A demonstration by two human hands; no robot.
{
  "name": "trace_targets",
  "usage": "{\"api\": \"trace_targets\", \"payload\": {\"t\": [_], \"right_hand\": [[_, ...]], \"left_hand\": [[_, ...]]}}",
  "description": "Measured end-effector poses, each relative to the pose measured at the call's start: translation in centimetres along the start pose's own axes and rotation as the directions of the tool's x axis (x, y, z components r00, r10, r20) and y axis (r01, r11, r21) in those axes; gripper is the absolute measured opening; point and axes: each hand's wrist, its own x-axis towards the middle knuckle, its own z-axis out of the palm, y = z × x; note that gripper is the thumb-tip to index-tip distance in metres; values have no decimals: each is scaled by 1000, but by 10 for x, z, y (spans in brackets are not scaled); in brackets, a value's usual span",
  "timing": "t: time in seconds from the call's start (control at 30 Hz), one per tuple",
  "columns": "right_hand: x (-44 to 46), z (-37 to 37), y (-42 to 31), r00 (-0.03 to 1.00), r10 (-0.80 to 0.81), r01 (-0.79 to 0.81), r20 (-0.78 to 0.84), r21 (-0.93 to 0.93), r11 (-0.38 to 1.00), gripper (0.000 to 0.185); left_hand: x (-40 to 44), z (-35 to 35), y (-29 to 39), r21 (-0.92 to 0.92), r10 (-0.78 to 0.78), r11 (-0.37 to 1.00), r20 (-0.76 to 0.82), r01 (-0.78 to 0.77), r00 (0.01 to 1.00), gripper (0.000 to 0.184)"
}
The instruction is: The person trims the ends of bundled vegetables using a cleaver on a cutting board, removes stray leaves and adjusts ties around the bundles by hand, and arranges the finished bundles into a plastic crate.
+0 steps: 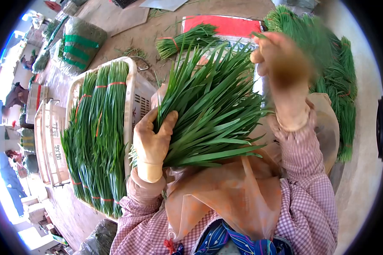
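Observation:
A large loose bunch of garlic chives (212, 106) spreads across my lap, its leaf tips fanned to the right. My left hand (153, 138), in a pale glove, grips the bunch near its left side, thumb on top. Raised beyond the bunch on the right, my gloved right hand (281, 59) is closed in a pinch and partly blurred. A small piece of green leaf (258, 35) shows at its fingertips. An orange-tinted plastic apron (225, 195) lies under the bunch.
On the left, a white plastic crate (132, 80) holds banded chive bundles (100, 136). Another white crate (49, 144) stands beyond it. A smaller bundle (187, 40) lies ahead near a red sheet (223, 25). More chives (340, 93) are piled on the right. A green-striped sack (78, 44) stands far left.

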Motion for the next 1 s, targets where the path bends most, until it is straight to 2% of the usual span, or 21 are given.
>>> {"api": "trace_targets", "payload": {"t": [0.03,0.07,0.13,0.23,0.3,0.33,0.4,0.43,0.5,0.53,0.57,0.6,0.63,0.67,0.73,0.77,0.83,0.87,0.93,0.97,1.0], "right_hand": [[-4,3,0,1000,3,-3,12,2,1000,8],[-12,6,0,938,-327,336,113,-70,939,8],[-31,9,-5,805,-481,504,347,29,863,19],[-44,20,8,820,-442,456,363,53,888,27],[-43,22,13,819,-274,314,504,5,949,23],[-41,23,10,820,-263,303,508,6,953,23],[-35,25,4,625,-316,610,714,-194,768,9],[-34,28,19,626,-418,703,658,-245,668,5],[-13,20,26,822,-423,554,381,-365,748,8],[-1,8,24,836,-499,546,228,-436,716,10],[2,-6,13,834,-500,548,232,-441,711,10],[0,-22,-2,971,-161,202,178,-238,950,14],[-7,-34,-11,956,211,-212,204,-15,977,18],[-17,-42,-10,955,216,-216,203,-20,976,18],[-39,-51,-5,781,-38,-51,624,125,991,23],[-46,-50,-7,778,-34,-55,627,123,991,23],[-56,-41,-12,560,227,13,797,-282,959,23],[-63,-37,-5,556,223,13,801,-277,961,23],[-76,-27,9,811,-61,31,582,61,998,18],[-78,-29,-1,867,159,-259,473,154,954,13],[-73,-28,-6,864,156,-261,480,160,952,13]], "left_hand": [[1,0,0,-82,-22,996,7,23,1000,30],[2,-1,0,-82,-31,996,2,31,1000,30],[4,-1,2,-13,-43,999,70,44,997,26],[5,0,5,-15,-16,1000,72,17,997,26],[6,-1,3,6,-32,999,67,32,997,26],[6,-1,1,26,-46,999,70,44,996,27],[6,0,2,-24,15,1000,55,-14,998,28],[6,0,1,-18,23,1000,47,-22,999,29],[8,0,-2,-49,19,999,24,-18,1000,29],[8,-1,-4,-56,20,998,27,-18,999,29],[8,-2,-5,-47,30,998,5,-30,1000,30],[9,-3,-8,-38,37,999,-18,-38,999,31],[10,-4,-11,-35,34,999,-29,-35,999,30],[11,-3,-12,-38,30,999,-24,-31,999,30],[13,-1,-11,-84,72,994,-25,-74,997,31],[14,-1,-10,-50,66,996,-31,-68,997,31],[13,-1,-4,-19,30,999,-14,-30,999,31],[12,-1,-2,13,-2,1000,1,1,1000,32],[11,1,-2,19,37,999,-14,-36,999,32],[12,1,-3,1,50,999,-10,-50,999,33],[12,0,-3,-18,63,998,-7,-63,998,34]]}}
